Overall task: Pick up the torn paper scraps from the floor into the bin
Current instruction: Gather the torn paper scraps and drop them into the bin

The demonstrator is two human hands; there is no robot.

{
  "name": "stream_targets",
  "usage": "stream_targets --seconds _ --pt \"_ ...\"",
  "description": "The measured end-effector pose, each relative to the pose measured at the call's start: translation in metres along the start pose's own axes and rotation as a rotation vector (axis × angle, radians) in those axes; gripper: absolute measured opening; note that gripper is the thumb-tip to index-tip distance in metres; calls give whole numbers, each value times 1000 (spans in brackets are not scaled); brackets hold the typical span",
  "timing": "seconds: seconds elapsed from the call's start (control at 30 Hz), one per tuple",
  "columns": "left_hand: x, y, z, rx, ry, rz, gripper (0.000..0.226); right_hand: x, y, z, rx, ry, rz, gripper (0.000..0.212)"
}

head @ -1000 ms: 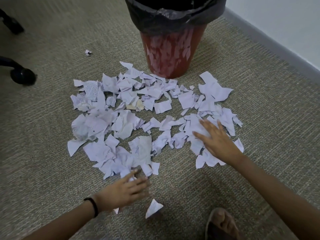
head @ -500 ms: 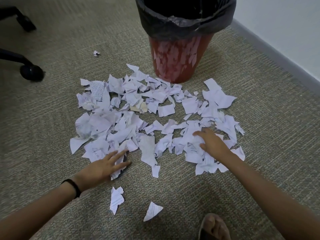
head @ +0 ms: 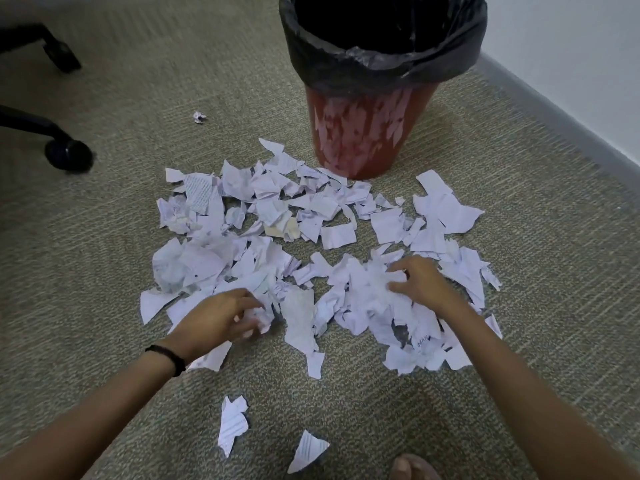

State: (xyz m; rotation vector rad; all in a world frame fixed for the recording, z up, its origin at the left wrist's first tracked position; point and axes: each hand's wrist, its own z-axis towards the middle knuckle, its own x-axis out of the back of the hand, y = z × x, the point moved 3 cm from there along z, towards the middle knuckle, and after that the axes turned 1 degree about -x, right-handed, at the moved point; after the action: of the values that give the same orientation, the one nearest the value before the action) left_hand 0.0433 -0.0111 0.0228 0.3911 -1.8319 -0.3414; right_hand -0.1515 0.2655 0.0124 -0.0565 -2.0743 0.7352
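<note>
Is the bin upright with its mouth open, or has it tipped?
Upright and open. The bin stands on its base on the carpet, its black liner folded over the rim, with no lid on it. Its contents cannot be told.

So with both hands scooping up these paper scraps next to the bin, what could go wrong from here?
1. The left hand and right hand grip loose paper scraps; bits may fall on the way to the bin.
2. Strays are easily missed: one small scrap by the chair wheel, two near scraps by the foot.
3. A bump could tip the tapered bin.
</note>
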Motion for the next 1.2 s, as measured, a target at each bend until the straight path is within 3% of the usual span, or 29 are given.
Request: stream_targets --seconds 0.13,0.27,0.5,0.6,0.67,0.77,0.83,0.9,0.93,1.03,1.1,1.13,1.2 --pt "43 18 23 127 152 -576 6 46 -29 -1 -25 -43 219 40" --pt "105 49 55 185 280 -853 19 99 -65 -5 -25 -99 678 19" --pt "214 125 139 -70 483 -1252 12 188 -136 12 279 165 1058 37" --pt "239 146 167 -60 512 -1401 13 207 -156 34 213 266 1216 9" --pt "248 152 180 -58 509 -1471 28 216 -166 44 173 329 1400 4" --pt "255 156 186 -97 435 -1264 58 223 -180 49 292 253 1542 4" --pt "244 152 177 -110 424 -1105 62 219 -178 47 343 176 1509 20" --pt "222 151 161 -76 462 -996 62 206 -168 40 336 168 1417 46" --pt "201 147 149 -58 482 -934 58 193 -157 33 339 224 1297 49" --pt "157 124 129 -102 573 -778 42 171 -135 8 481 548 972 27" --pt "121 103 118 -97 582 -657 35 144 -118 -9 489 667 886 29" --pt "100 93 111 -99 538 -589 33 125 -109 -14 489 653 820 27" --pt "48 68 87 -92 379 -403 35 68 -86 -22 430 455 642 20"
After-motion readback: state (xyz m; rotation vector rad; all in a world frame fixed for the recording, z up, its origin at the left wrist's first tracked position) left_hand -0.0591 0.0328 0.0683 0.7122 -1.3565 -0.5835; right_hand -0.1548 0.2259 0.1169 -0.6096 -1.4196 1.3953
